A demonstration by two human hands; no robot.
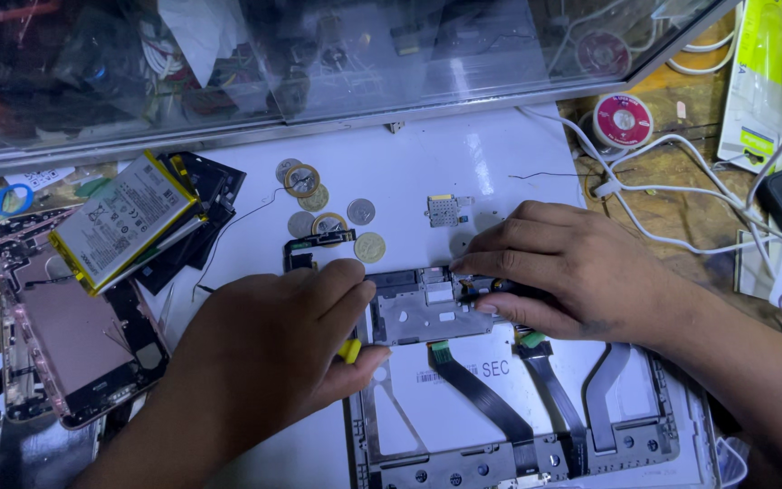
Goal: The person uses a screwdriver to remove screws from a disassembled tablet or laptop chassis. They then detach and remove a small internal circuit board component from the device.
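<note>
1. The left hand [269,349] is curled shut around a small yellow-handled tool [350,350]; only the yellow tip peeks out between thumb and fingers, pointing at the edge of the metal shield plate [427,317].
2. The right hand [558,272] presses down flat, fingers together, on the dark upper part of the circuit board [491,288] just right of that plate. Whether it pinches anything I cannot tell; it looks like steadying pressure.
3. Both hands work over an opened tablet [536,417] lying face-down on the white tabletop [463,154], in front of the person.
4. How far along? The back cover is off, the white inside and the flat ribbon cables [486,398] are exposed, and the cables look still attached. The shield plate sits in place, so the board area seems only partly stripped; much appears left.
5. Just above the hands: a scatter of coins [323,204], a small black bracket [314,244] and a little square chip part [445,210].
6. Further left: a phone battery [124,222] resting on dark covers, and beside it an opened pink-framed phone [70,330].
7. Far right: white cables [681,190] and a red solder reel [623,119], with a glass case [319,54] along the back.
</note>
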